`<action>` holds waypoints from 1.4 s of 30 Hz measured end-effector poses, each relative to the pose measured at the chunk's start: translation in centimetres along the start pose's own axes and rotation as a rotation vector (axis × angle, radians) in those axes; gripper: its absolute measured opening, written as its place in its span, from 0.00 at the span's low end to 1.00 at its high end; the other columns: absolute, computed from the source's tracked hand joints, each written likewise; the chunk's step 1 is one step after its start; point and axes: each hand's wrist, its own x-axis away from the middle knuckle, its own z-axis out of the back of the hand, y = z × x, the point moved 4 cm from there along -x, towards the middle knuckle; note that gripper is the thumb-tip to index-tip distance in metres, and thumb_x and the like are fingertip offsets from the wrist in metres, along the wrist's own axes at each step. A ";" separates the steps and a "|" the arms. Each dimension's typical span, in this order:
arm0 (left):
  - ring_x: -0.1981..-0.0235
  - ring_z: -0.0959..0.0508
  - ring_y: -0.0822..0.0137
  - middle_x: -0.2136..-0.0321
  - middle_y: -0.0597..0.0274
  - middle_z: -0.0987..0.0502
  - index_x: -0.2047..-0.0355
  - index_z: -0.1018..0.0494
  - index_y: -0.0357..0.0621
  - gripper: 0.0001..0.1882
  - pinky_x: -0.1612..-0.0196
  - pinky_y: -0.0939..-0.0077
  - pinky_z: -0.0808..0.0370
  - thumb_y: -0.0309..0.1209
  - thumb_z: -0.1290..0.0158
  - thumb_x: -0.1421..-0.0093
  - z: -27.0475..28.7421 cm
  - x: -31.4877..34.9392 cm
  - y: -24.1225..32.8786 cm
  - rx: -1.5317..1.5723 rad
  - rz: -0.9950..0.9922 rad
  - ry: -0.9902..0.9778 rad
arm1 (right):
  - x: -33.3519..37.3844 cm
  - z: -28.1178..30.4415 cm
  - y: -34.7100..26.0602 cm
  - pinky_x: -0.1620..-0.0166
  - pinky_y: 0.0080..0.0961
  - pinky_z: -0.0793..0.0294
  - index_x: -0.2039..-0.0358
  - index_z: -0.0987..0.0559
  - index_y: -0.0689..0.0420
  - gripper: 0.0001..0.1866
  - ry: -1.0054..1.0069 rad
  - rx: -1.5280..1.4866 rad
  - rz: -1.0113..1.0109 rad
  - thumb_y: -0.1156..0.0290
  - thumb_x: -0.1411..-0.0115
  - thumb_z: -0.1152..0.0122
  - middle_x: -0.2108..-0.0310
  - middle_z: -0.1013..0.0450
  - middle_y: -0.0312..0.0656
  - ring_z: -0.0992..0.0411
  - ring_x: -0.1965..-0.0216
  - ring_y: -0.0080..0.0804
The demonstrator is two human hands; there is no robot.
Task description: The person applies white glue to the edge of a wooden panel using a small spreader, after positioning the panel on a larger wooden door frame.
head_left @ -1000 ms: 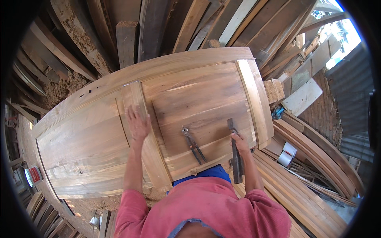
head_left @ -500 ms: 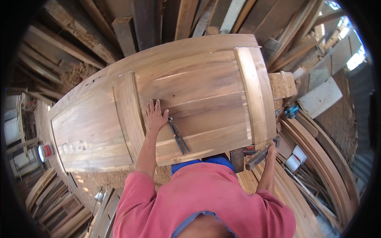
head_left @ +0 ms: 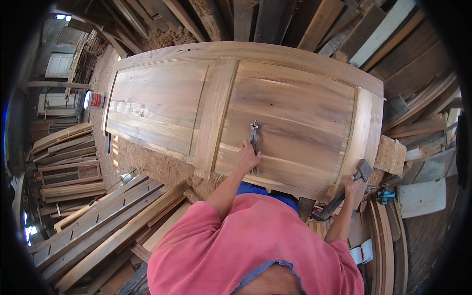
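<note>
A panelled wooden door (head_left: 290, 105) lies flat in front of me. Over its nearer panel, my left hand (head_left: 247, 158) is closed around the handles of metal pincers (head_left: 253, 135), whose jaws point away from me. At the door's right end, my right hand (head_left: 352, 186) grips a hammer (head_left: 364, 170) close below its dark head. The hammer's handle slants down toward my waist, and part of it is hidden by my fingers.
Stacked boards (head_left: 103, 221) lie at the lower left. Planks (head_left: 270, 22) lean beyond the door. A blue power tool (head_left: 385, 195) and a rough wood block (head_left: 391, 153) sit past its right end. A white and red bucket (head_left: 93, 100) stands at the far left.
My left hand has gone from lying flat on the panel to closing on the pincers. My right hand has raised the hammer over the door's end. The view has turned left.
</note>
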 end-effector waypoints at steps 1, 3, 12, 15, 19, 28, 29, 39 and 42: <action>0.59 0.23 0.47 0.61 0.42 0.25 0.54 0.38 0.35 0.33 0.57 0.58 0.25 0.41 0.36 0.52 0.4 -0.1 0.1 0.016 0.034 -0.001 | 0.1 0.1 0.2 0.46 0.49 0.33 0.48 0.33 0.75 0.32 -0.008 0.017 0.013 0.60 0.44 0.39 0.54 0.29 0.67 0.30 0.50 0.63; 0.65 0.22 0.56 0.66 0.49 0.24 0.59 0.35 0.36 0.26 0.61 0.63 0.25 0.38 0.38 0.52 2.2 -0.4 0.5 0.197 0.120 -0.115 | 0.2 -0.1 0.6 0.47 0.46 0.32 0.50 0.32 0.75 0.30 -0.051 0.019 0.010 0.61 0.43 0.38 0.56 0.27 0.66 0.28 0.51 0.60; 0.76 0.26 0.68 0.77 0.60 0.26 0.69 0.30 0.38 0.17 0.71 0.70 0.27 0.37 0.41 0.53 10.6 -4.7 -12.1 0.721 0.262 0.142 | 3.7 -1.7 -1.8 0.56 0.45 0.27 0.50 0.29 0.76 0.28 0.087 -0.107 0.068 0.62 0.41 0.42 0.63 0.25 0.63 0.25 0.62 0.57; 0.74 0.22 0.64 0.75 0.55 0.24 0.67 0.29 0.36 0.17 0.71 0.67 0.26 0.37 0.42 0.52 16.5 -7.5 -20.3 0.616 0.403 0.292 | 7.0 -4.7 -6.4 0.55 0.46 0.28 0.49 0.29 0.76 0.28 0.117 -0.126 0.263 0.63 0.40 0.42 0.62 0.25 0.63 0.25 0.62 0.57; 0.68 0.19 0.54 0.70 0.46 0.21 0.60 0.30 0.34 0.23 0.66 0.65 0.24 0.38 0.41 0.51 22.7 -8.4 -30.6 0.478 0.629 0.293 | 14.9 -8.7 -17.9 0.60 0.42 0.26 0.48 0.29 0.74 0.27 -0.070 -0.269 0.550 0.64 0.39 0.42 0.64 0.25 0.61 0.24 0.66 0.51; 0.37 0.41 0.42 0.40 0.33 0.44 0.41 0.37 0.38 0.37 0.35 0.49 0.46 0.44 0.42 0.46 23.3 -2.4 -35.6 0.396 0.780 0.693 | 29.3 -16.4 -42.1 0.60 0.38 0.27 0.55 0.25 0.68 0.21 -0.569 -0.227 0.674 0.64 0.42 0.40 0.68 0.25 0.54 0.24 0.65 0.45; 0.43 0.36 0.45 0.45 0.36 0.39 0.43 0.36 0.38 0.33 0.40 0.50 0.40 0.44 0.43 0.44 21.0 -1.5 -38.5 0.397 0.832 0.791 | 31.4 -17.3 -44.4 0.58 0.38 0.27 0.55 0.25 0.69 0.21 -0.587 -0.254 0.751 0.64 0.43 0.40 0.67 0.25 0.56 0.24 0.63 0.47; 0.85 0.31 0.72 0.81 0.65 0.30 0.67 0.31 0.42 0.11 0.83 0.73 0.30 0.36 0.53 0.31 13.4 -2.2 -42.0 1.420 0.746 0.527 | 41.4 -27.0 -55.0 0.48 0.35 0.29 0.50 0.26 0.69 0.24 -0.680 -0.201 0.992 0.66 0.43 0.40 0.57 0.24 0.58 0.25 0.53 0.48; 0.85 0.31 0.72 0.81 0.65 0.30 0.69 0.32 0.42 0.11 0.82 0.74 0.30 0.36 0.54 0.31 13.1 -2.0 -42.6 1.429 0.670 0.559 | 43.7 -27.7 -54.4 0.44 0.34 0.30 0.45 0.30 0.71 0.28 -0.730 -0.119 1.067 0.66 0.42 0.40 0.51 0.26 0.60 0.27 0.48 0.48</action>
